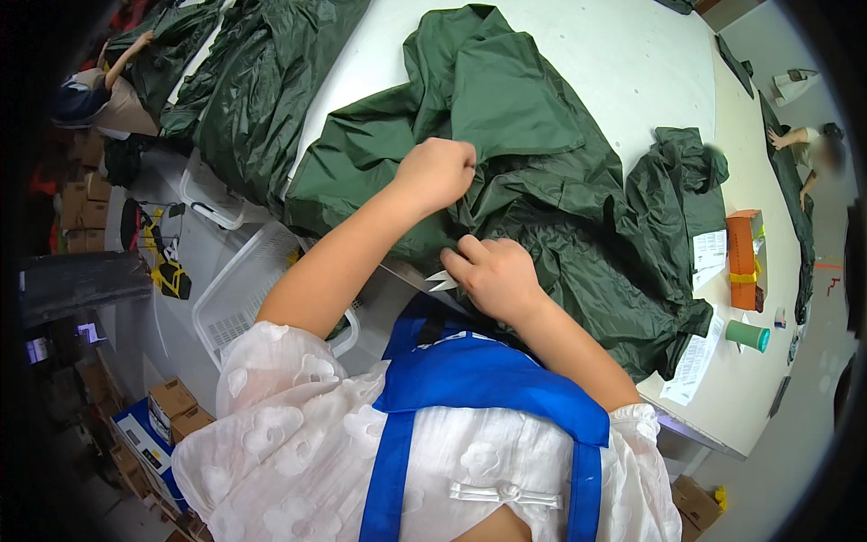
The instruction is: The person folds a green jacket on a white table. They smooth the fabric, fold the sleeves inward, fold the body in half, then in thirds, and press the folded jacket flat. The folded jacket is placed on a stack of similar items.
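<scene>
A dark green garment (528,104) of thin, shiny, crumpled cloth lies spread over the white table in front of me. My left hand (437,173) is closed on the garment near its middle; the fingertips are mostly hidden. Just below and to the right, my right hand (497,278) is closed around small snips (441,281), whose pale pointed blades stick out to the left. The snips' handle is hidden in my palm. Dark folds of the garment lie between and under both hands, and its gathered part spreads out to the right.
More green cloth (262,99) is heaped at left, above white plastic baskets (217,303). On the table's right are an orange box (744,257), a green thread spool (748,336) and printed sheets (692,366). Cardboard boxes (172,397) stand lower left. People work at far left and right.
</scene>
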`<state>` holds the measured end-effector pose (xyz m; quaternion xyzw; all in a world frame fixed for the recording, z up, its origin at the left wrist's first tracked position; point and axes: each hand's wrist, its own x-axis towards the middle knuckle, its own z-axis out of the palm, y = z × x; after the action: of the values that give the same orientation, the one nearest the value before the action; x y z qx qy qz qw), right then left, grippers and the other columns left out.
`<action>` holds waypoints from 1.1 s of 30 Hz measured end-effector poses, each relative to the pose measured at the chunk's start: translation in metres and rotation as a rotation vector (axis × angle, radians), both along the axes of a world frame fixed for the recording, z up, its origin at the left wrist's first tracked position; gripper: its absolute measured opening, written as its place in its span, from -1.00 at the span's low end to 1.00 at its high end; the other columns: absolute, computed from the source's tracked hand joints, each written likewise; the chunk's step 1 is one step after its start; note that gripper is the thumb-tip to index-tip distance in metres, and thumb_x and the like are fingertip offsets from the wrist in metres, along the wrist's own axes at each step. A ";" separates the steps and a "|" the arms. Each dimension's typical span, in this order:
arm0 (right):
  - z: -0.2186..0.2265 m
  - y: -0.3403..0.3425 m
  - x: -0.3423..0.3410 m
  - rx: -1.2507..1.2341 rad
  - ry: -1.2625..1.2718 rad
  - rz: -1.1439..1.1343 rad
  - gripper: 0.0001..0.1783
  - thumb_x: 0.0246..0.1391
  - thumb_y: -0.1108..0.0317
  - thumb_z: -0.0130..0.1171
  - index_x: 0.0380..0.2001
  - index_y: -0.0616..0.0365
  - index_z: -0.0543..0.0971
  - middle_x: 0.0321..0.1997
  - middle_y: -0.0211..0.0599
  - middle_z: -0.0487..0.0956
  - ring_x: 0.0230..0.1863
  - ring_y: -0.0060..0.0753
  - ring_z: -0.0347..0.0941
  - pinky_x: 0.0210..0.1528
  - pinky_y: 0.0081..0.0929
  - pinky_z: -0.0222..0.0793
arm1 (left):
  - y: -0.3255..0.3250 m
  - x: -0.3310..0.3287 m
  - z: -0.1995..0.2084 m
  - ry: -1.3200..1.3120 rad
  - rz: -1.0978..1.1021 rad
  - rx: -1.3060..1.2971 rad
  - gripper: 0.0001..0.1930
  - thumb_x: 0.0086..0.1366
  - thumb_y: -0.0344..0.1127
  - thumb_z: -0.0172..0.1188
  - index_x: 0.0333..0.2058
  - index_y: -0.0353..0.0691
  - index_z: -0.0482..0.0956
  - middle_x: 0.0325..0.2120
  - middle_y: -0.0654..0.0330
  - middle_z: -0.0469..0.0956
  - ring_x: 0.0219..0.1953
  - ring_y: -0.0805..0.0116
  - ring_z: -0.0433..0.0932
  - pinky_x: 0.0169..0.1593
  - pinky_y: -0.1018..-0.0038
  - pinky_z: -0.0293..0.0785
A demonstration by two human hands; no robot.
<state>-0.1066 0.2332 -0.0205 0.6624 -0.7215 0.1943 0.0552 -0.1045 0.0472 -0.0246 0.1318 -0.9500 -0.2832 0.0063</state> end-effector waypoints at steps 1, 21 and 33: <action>0.001 -0.001 0.001 -0.032 -0.016 -0.005 -0.89 -0.15 0.30 0.09 -0.47 0.03 0.49 -0.47 -0.42 0.38 -0.58 -0.48 0.41 -0.53 -0.47 0.31 | -0.002 0.003 0.005 0.077 0.069 0.284 -0.78 0.13 -0.34 0.22 -0.27 -0.31 0.50 -0.47 0.18 0.54 -0.52 0.36 0.50 -0.41 0.46 0.45; 0.044 0.009 -0.015 -0.405 -0.345 -0.283 -0.75 -0.31 0.56 0.22 -0.43 0.12 0.55 -0.55 -0.35 0.46 -0.53 -0.30 0.45 -0.49 -0.43 0.33 | 0.037 0.073 0.050 0.602 -0.048 0.642 -0.85 0.13 -0.57 0.17 -0.33 -0.27 0.41 -0.41 0.17 0.53 -0.37 0.37 0.58 -0.28 0.55 0.47; 0.027 0.032 -0.002 -0.146 -0.514 -0.293 -0.79 -0.32 0.55 0.20 -0.47 0.11 0.54 -0.56 -0.32 0.42 -0.59 -0.27 0.39 -0.55 -0.41 0.29 | 0.043 0.094 0.025 0.415 -0.174 0.648 -0.82 0.10 -0.53 0.21 -0.33 -0.27 0.40 -0.46 0.16 0.52 -0.43 0.30 0.56 -0.30 0.49 0.46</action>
<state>-0.1085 0.2648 0.0062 0.4748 -0.7837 0.3968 -0.0543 -0.0109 0.0906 0.0008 -0.0139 -0.7975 -0.5885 0.1322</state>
